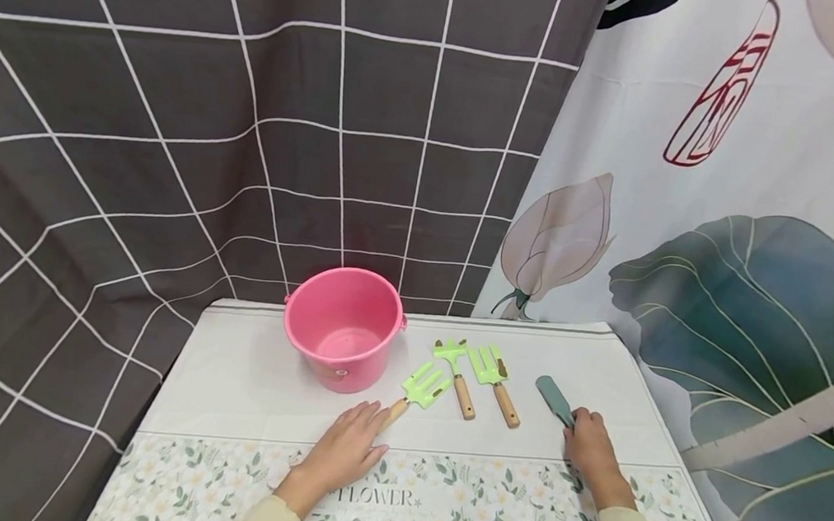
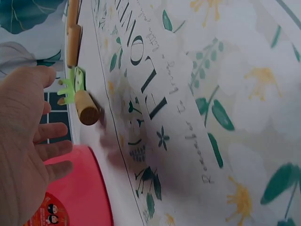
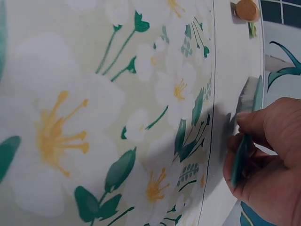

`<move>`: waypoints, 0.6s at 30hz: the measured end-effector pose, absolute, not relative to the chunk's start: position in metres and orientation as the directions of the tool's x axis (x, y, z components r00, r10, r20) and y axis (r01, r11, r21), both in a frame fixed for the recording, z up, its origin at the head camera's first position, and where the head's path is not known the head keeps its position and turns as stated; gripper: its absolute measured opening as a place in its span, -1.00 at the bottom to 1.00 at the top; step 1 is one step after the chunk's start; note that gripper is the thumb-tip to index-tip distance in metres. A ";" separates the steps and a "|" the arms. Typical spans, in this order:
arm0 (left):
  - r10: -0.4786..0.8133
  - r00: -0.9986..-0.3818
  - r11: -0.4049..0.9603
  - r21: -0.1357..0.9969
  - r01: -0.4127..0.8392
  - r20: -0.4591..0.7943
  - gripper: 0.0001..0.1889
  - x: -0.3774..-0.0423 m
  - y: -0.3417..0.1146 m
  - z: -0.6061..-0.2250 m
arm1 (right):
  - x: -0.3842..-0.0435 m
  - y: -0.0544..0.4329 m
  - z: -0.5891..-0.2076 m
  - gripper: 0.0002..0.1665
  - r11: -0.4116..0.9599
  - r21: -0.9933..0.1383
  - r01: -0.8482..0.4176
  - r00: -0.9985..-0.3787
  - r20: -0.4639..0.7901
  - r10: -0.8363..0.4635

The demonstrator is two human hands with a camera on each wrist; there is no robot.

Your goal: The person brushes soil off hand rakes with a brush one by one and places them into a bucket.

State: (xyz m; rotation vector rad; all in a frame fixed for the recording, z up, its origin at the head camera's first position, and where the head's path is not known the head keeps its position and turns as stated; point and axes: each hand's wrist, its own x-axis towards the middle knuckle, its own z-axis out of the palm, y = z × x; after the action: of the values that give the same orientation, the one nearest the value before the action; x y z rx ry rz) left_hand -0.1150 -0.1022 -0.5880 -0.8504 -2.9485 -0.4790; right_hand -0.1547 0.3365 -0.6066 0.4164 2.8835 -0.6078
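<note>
My right hand (image 1: 590,451) grips the handle end of a grey-green trowel (image 1: 552,396) at the right of the table. In the right wrist view, thumb and fingers close round this trowel (image 3: 241,157), its blade low over the white cloth. My left hand (image 1: 347,446) is spread, its fingers straight, beside the wooden handle of a lime-green garden fork (image 1: 424,387). The left wrist view shows nothing in its palm. Right of that fork lie a double-ended hand cultivator (image 1: 457,376) and another lime-green fork (image 1: 490,374), both wooden-handled.
A pink bucket (image 1: 342,372) stands upright at the back left, near the dark checked curtain (image 1: 380,166). The table (image 1: 228,376) has a cloth with a flowered front band. A pale pole (image 1: 783,417) slants past the table's right edge.
</note>
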 end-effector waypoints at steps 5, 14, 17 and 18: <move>0.508 -0.852 0.803 0.286 0.522 0.129 -0.36 -0.120 -0.093 -0.590 | -0.151 0.337 -0.607 -0.54 0.872 -0.395 0.290 -0.952 -0.213 0.220; 0.480 -0.869 0.838 0.228 0.495 0.120 -0.37 -0.130 -0.079 -0.594 | -0.140 0.336 -0.603 -0.52 0.866 -0.429 0.257 -0.963 -0.195 0.189; 0.469 -0.874 0.849 0.209 0.485 0.124 -0.37 -0.133 -0.074 -0.595 | -0.137 0.334 -0.599 -0.55 0.864 -0.455 0.214 -0.975 -0.154 0.160; 0.462 -0.879 0.855 0.203 0.477 0.119 -0.37 -0.135 -0.072 -0.595 | -0.135 0.333 -0.598 -0.55 0.862 -0.465 0.202 -0.978 -0.143 0.151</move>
State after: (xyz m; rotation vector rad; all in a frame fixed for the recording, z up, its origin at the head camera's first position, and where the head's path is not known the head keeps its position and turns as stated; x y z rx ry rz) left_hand -0.1347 -0.0718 -0.5946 -0.7502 -2.9617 -0.3499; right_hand -0.1353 0.3335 -0.5979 0.2788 2.9328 -0.7495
